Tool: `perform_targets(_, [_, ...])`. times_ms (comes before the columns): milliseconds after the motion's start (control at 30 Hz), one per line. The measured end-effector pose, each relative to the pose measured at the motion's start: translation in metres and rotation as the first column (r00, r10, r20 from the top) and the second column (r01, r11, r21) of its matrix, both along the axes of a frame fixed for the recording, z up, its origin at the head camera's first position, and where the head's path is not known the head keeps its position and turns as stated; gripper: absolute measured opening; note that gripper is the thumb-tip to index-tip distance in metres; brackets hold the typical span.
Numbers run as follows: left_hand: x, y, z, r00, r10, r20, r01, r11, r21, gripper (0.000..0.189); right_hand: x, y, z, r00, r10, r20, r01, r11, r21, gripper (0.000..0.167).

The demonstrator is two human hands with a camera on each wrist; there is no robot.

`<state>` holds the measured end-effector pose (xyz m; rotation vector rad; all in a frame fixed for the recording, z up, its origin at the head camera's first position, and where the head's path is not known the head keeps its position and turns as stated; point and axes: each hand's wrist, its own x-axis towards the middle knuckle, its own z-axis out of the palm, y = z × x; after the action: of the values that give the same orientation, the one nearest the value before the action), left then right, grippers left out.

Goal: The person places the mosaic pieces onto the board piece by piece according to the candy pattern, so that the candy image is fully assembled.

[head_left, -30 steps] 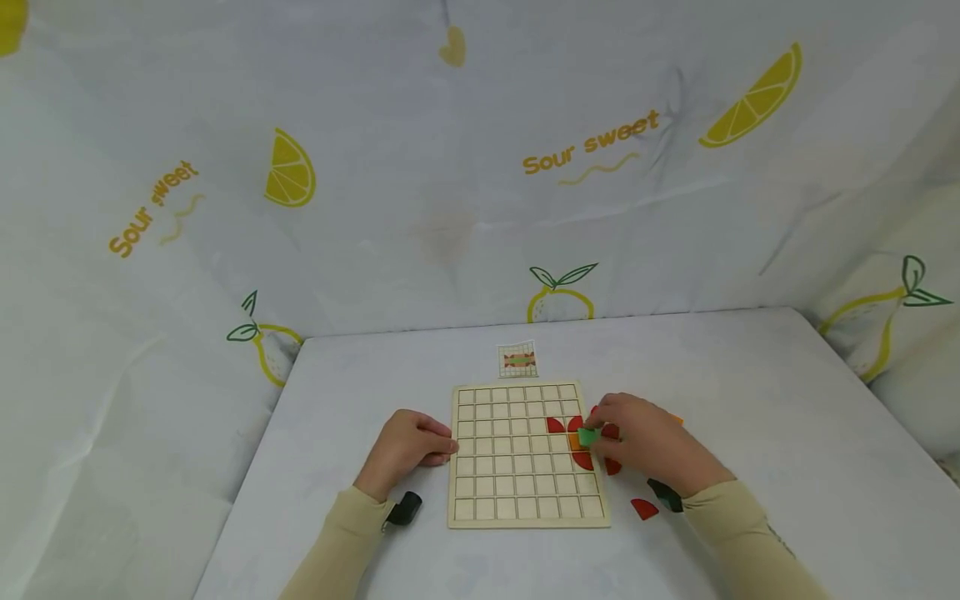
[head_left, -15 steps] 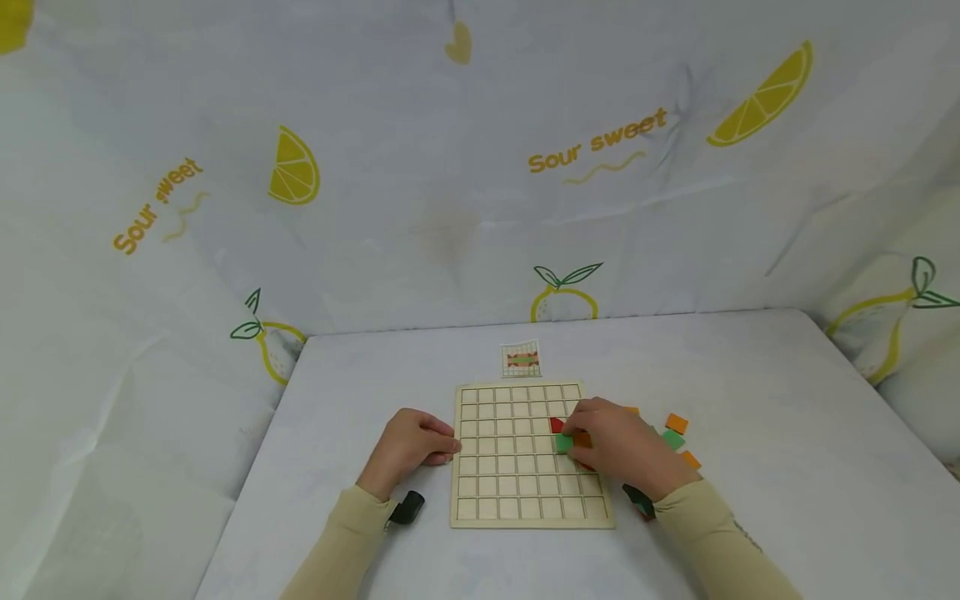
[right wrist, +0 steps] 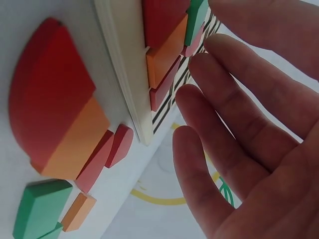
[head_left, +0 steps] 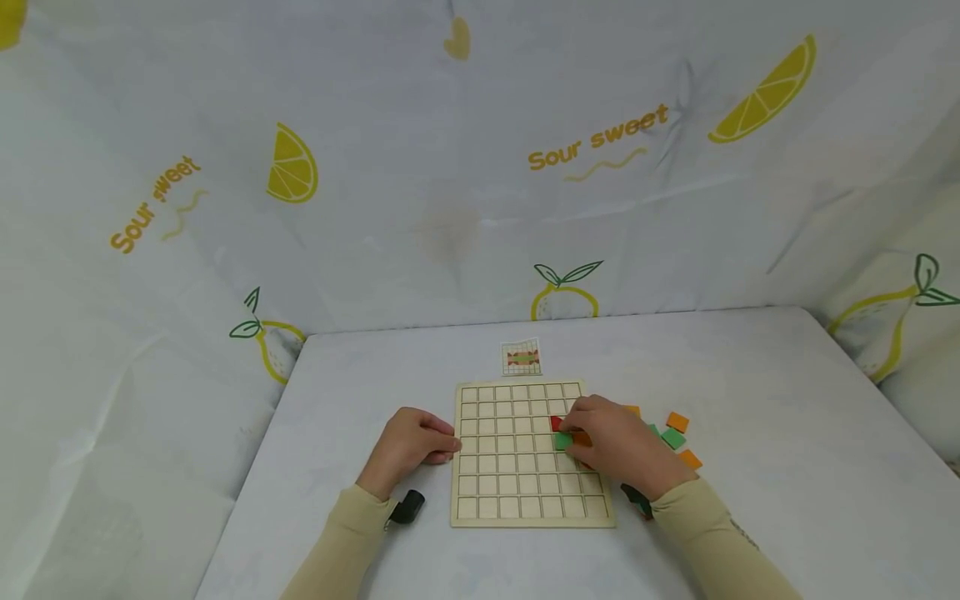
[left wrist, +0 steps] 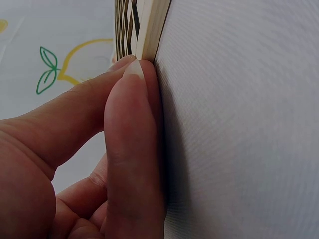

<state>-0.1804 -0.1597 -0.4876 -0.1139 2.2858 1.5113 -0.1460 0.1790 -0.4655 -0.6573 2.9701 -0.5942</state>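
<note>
A pale wooden grid board (head_left: 510, 485) lies on the white table. My left hand (head_left: 408, 442) pinches its left edge between thumb and finger. Over the board's right side, my right hand (head_left: 618, 443) has thumb and forefinger at a green square block (head_left: 562, 442), pinching it in a grid cell. Just behind that block sits a red quarter-round block (head_left: 557, 423). The right wrist view shows an orange block (right wrist: 167, 52) between red ones on the board, the other fingers extended beside them. From the head, the right hand hides part of these blocks.
Loose orange (head_left: 678, 422) and green (head_left: 673, 438) blocks lie right of the board. Red loose blocks (right wrist: 50, 94) show in the right wrist view. A pattern card (head_left: 521, 358) lies behind the board. Dark wrist devices (head_left: 408, 507) hang under both wrists.
My right hand has moved left over the board, carrying the green block from above the right edge to a cell beside the orange block. The left hand stays at the board's edge.
</note>
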Motion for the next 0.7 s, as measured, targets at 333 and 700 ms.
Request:
perform_targets(333, [0.0007, 0.0005, 0.0015, 1.0, 0.0, -0.002, 0.0, 1.0, -0.013, 0.022, -0.0006, -0.0023, -0.004, 1.0, -0.006, -0.018, 0.006, 1.0, 0.021, 0.01])
perform_targets(700, [0.0009, 0.001, 0.0012, 1.0, 0.007, 0.001, -0.007, 1.0, -0.015, 0.022, 0.0009, -0.0048, -0.0017, 1.0, -0.005, -0.011, 0.005, 0.999, 0.034, 0.01])
